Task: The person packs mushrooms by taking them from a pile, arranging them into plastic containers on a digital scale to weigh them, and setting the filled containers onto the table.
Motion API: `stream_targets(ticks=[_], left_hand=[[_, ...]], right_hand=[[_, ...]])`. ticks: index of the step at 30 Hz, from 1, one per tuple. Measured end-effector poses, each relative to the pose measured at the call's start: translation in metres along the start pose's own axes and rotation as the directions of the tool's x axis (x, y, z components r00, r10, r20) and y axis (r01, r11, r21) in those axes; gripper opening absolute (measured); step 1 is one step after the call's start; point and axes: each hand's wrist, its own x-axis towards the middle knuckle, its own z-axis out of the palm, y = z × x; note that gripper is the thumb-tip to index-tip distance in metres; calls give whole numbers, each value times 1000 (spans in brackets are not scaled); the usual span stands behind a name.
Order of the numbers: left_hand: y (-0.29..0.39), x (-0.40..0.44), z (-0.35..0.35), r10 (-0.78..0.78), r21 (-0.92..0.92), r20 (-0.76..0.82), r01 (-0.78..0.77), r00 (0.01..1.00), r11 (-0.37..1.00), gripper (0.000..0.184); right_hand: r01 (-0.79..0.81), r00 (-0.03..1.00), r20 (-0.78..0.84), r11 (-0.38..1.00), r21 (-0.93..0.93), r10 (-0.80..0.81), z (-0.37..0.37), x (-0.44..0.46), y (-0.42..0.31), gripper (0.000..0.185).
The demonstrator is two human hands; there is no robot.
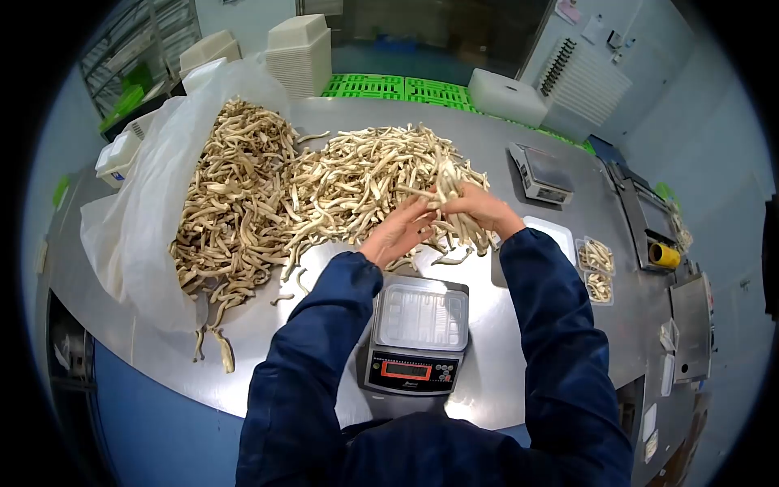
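Observation:
Above the front right of a large pile of pale, slender mushrooms (357, 174), my right hand (484, 209) is closed around a bunch of mushrooms (448, 188). My left hand (400, 232) is just left of it, fingers extended toward the bunch and their tips at or near the mushroom ends. Its thumb is apart from the fingers, with nothing plainly gripped. Below both hands, a clear plastic tray (422, 315) lies on a digital scale (414, 369). No mushrooms show in that tray. The scale's display is too small to read.
A white plastic bag (146, 219) lies open on the left, browner mushrooms (235, 203) spilling from it. To the right are a white tray (552, 235), filled mushroom packs (598, 256) and a second scale (542, 172). Stacked white trays (299, 57) and green crates (402, 88) line the back.

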Motion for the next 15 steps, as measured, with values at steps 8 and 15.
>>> stream_targets(ticks=[8, 15], left_hand=[[4, 16, 1, 120, -103, -48, -125, 992, 987, 41], [15, 17, -28, 211, -117, -279, -251, 937, 961, 23]], right_hand=[[-49, 955, 267, 954, -297, 132, 33, -13, -18, 39], [13, 967, 232, 891, -454, 104, 32, -17, -18, 61]])
